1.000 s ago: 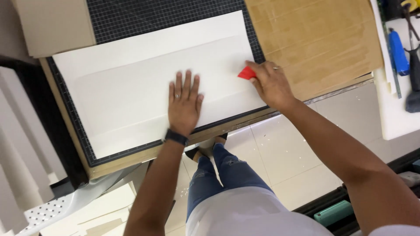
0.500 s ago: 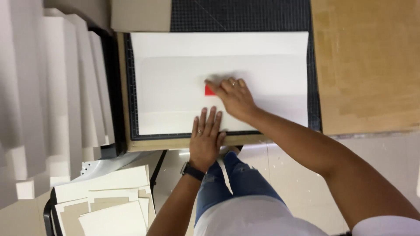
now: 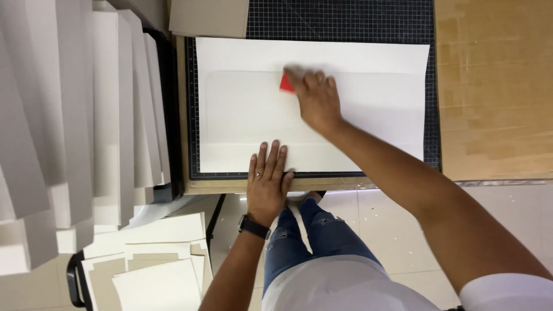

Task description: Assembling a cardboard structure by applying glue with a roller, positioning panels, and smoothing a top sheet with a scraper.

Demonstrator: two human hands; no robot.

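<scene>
Large white paper sheet on gridded cutting mat: right hand fingers pinch small red plastic scraper; left hand fingers spread flat on near edge. Best: firm, even, overlapping strokes.

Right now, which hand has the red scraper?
The right hand, pressing the red scraper onto the white sheet. The left hand lies flat and empty at the sheet's near edge.
</scene>
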